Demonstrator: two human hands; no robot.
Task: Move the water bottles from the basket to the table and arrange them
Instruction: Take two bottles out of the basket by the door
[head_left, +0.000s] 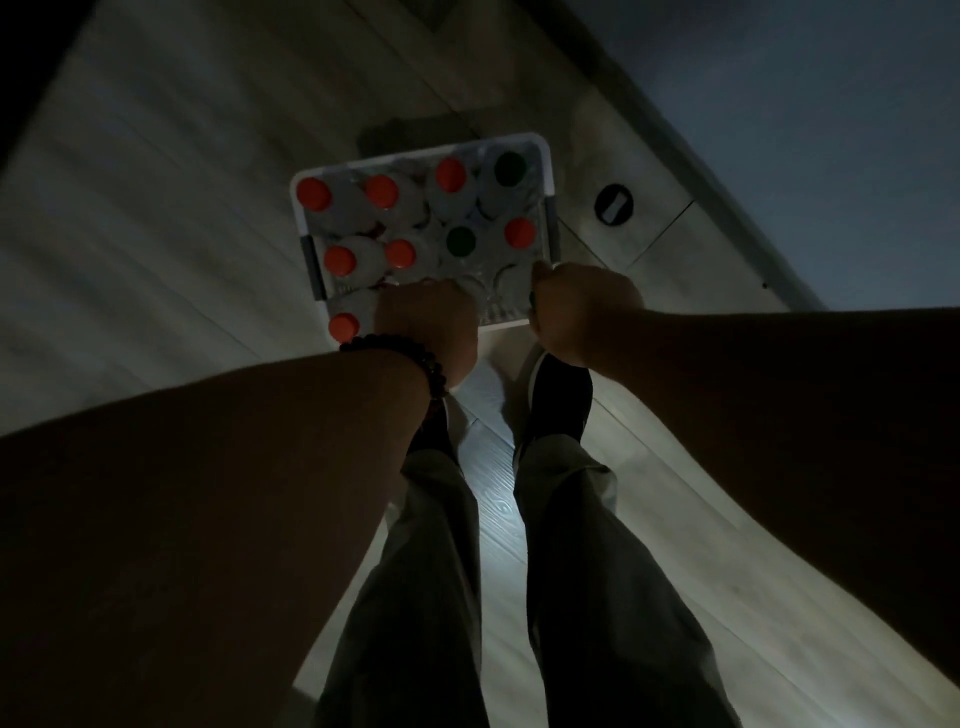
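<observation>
The water bottles (382, 191) stand upright and packed close in a white basket (415, 150) on the floor, none on a table in this view. Most have red caps; two have green caps, one at the far right corner and one near the middle. One red-capped bottle (344, 326) sits at the near left corner; in the dim light I cannot tell whether it is inside the rim or just outside it.

The left hand (431, 322) reaches down over the near left part of the basket, back of the hand up. Its fingers are hidden beneath it, so I cannot tell whether they are apart or clamped on a bottle. The right hand (582, 312) is at the near right corner with its fingers curled in and its thumb near the rim. What it holds, rim or bottle, is hidden. A dark bead bracelet (410, 358) circles the left wrist.

The basket's near edge lies just beyond a black shoe (558, 395) and grey trouser legs (431, 545). Pale plank floor (156, 234) opens wide to the left of the basket. To the right, a round dark disc (614, 204) is set in the floor near the basket. Beyond it a baseboard and wall (805, 130) run diagonally, narrowing the room on that side. A dark shape (400, 135) lies just past the far rim.
</observation>
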